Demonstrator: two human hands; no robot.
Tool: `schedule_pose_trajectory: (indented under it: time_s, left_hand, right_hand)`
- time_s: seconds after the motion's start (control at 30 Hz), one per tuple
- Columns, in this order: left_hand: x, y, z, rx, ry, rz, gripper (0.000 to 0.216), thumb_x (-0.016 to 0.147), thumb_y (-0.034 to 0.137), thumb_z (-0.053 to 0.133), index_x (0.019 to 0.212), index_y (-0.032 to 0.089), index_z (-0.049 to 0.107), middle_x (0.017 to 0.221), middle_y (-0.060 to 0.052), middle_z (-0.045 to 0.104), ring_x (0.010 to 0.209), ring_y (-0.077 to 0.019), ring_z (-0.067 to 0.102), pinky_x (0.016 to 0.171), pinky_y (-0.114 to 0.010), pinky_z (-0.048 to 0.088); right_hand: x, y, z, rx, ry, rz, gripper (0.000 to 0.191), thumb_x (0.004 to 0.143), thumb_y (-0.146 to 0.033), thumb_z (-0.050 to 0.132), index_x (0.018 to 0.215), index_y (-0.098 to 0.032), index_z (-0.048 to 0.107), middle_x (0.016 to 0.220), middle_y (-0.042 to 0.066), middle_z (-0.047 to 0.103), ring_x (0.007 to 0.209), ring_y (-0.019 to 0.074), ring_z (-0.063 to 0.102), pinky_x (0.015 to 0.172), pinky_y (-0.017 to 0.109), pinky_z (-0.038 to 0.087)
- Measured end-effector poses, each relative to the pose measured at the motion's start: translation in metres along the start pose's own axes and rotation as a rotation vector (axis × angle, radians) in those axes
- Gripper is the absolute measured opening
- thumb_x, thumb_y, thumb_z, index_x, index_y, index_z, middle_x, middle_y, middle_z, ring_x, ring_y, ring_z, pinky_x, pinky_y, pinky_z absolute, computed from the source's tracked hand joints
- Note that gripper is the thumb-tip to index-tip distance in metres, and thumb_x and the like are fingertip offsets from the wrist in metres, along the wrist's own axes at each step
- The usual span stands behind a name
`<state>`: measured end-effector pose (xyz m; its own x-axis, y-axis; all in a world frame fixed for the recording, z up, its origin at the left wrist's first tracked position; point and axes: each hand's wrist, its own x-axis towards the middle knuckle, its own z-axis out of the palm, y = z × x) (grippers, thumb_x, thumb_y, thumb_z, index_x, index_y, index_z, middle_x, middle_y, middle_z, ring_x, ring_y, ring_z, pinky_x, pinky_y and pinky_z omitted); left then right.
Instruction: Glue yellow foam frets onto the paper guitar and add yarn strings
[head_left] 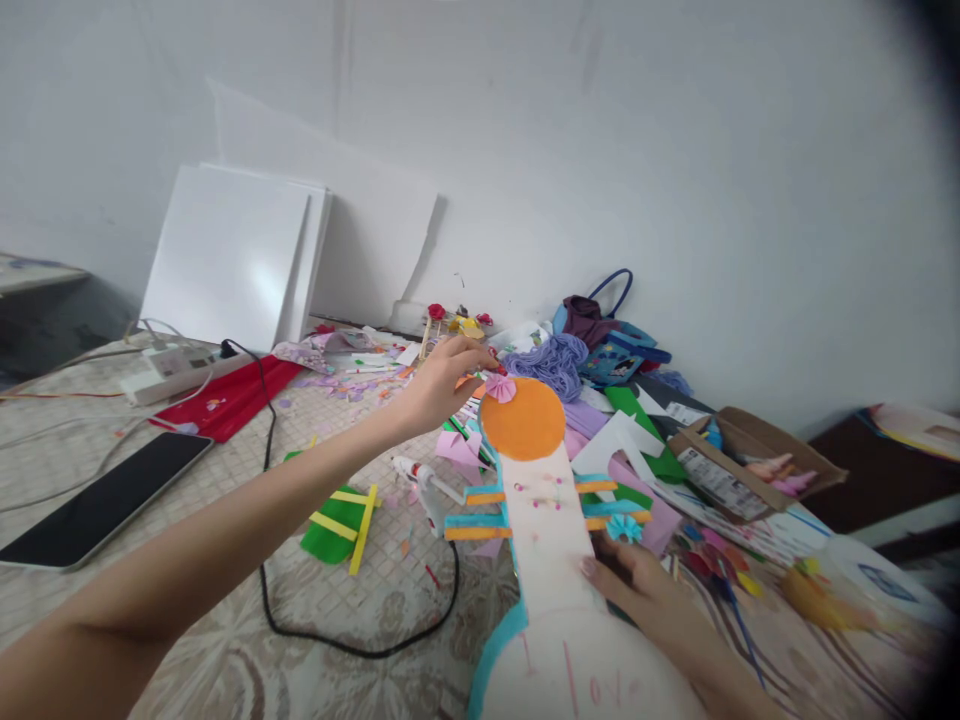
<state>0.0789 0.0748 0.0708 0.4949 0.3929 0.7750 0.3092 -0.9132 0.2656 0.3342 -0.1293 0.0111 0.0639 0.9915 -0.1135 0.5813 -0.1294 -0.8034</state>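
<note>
A paper guitar [551,560] stands tilted toward me, with an orange round head, a white neck, blue edges and orange-and-blue side pegs. Pink writing, partly readable as "I love", marks its body. My right hand [637,590] grips the neck from the right edge, thumb on the front. At the upper left of the head, my left hand [454,385] pinches a pink pleated paper flower [500,388] against the orange disc. A blue paper flower [624,527] sits by the right pegs. Left of the neck lies a glue gun [429,490] with a black cord.
Green paper with yellow strips [334,535] and a black tablet-like device [109,500] lie on the left. Behind are a power strip [169,370], white boards [225,255] and purple yarn [551,362]. A cardboard box [731,470] stands right, amid paper scraps.
</note>
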Motion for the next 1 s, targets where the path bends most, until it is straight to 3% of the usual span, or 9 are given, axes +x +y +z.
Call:
schedule_pose_trajectory:
  time_s: [0.33,0.47,0.67,0.83,1.0]
  left_hand:
    - [0.001,-0.009,0.004,0.046,-0.057,0.097,0.022,0.090,0.013,0.052,0.109,0.019,0.063,0.112,-0.009,0.061,0.111,-0.0219,0.055,0.097,-0.041,0.043]
    - [0.002,-0.009,0.004,0.067,-0.065,0.106,0.024,0.089,0.012,0.053,0.110,0.019,0.062,0.113,-0.009,0.061,0.111,-0.0218,0.054,0.098,-0.040,0.042]
    - [0.003,-0.006,0.003,0.087,-0.080,0.129,0.025,0.088,0.010,0.054,0.109,0.018,0.062,0.111,-0.009,0.061,0.110,-0.0214,0.054,0.097,-0.039,0.042]
    - [0.001,-0.002,0.002,0.053,-0.091,0.078,0.028,0.085,0.012,0.057,0.112,0.019,0.061,0.116,-0.010,0.061,0.113,-0.0232,0.054,0.100,-0.041,0.042]
    - [-0.008,0.002,0.002,-0.024,-0.069,-0.102,0.029,0.086,0.019,0.057,0.115,0.016,0.059,0.116,-0.011,0.062,0.111,-0.0231,0.056,0.096,-0.039,0.046]
  right_hand:
    - [0.002,0.012,0.001,-0.004,-0.015,-0.011,0.049,0.080,-0.062,0.057,0.091,-0.016,0.068,0.089,0.008,0.070,0.083,0.0271,0.063,0.072,0.033,0.050]
    - [0.004,0.020,0.001,0.013,-0.019,-0.020,0.048,0.080,-0.062,0.058,0.083,-0.015,0.067,0.088,0.009,0.070,0.081,0.0262,0.061,0.070,0.033,0.049]
    - [0.003,0.016,0.002,0.053,-0.051,-0.028,0.046,0.082,-0.058,0.058,0.093,-0.014,0.068,0.093,0.009,0.070,0.086,0.0265,0.061,0.074,0.033,0.049]
    - [0.003,0.018,0.002,0.078,-0.042,-0.013,0.044,0.083,-0.056,0.059,0.095,-0.014,0.069,0.091,0.008,0.070,0.085,0.0259,0.062,0.074,0.033,0.050]
    - [0.007,0.032,0.001,0.203,-0.068,0.035,0.046,0.083,-0.055,0.062,0.102,-0.014,0.070,0.099,0.010,0.072,0.092,0.0274,0.064,0.080,0.035,0.051]
